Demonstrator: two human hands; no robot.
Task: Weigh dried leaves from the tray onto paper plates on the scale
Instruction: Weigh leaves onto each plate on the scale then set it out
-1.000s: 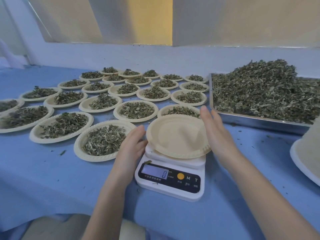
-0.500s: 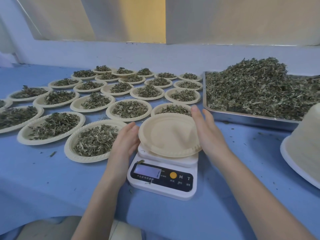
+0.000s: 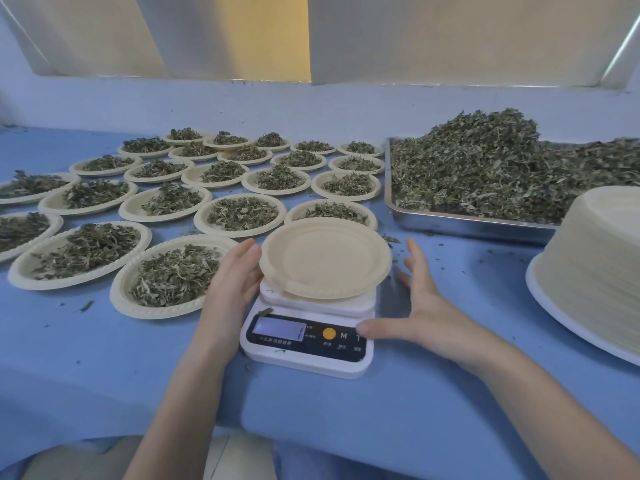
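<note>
Showing pale cream on the empty paper plate (image 3: 325, 258), ridged along its rim. Sitting white on the scale (image 3: 306, 336), with a black front panel, a pale lilac display and a round orange button. Lying dull grey-green in the dried leaves (image 3: 491, 168), heaped against the shiny silver tray (image 3: 474, 225). Spreading light blue across the counter (image 3: 433, 410), flecked with green crumbs.

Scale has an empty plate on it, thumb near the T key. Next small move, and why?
Probably press T with the right hand to tare: the empty plate already sits on the scale, no leaves are on it, and the thumb is at that key. The left hand touches the rim and should likely let go first.
</note>
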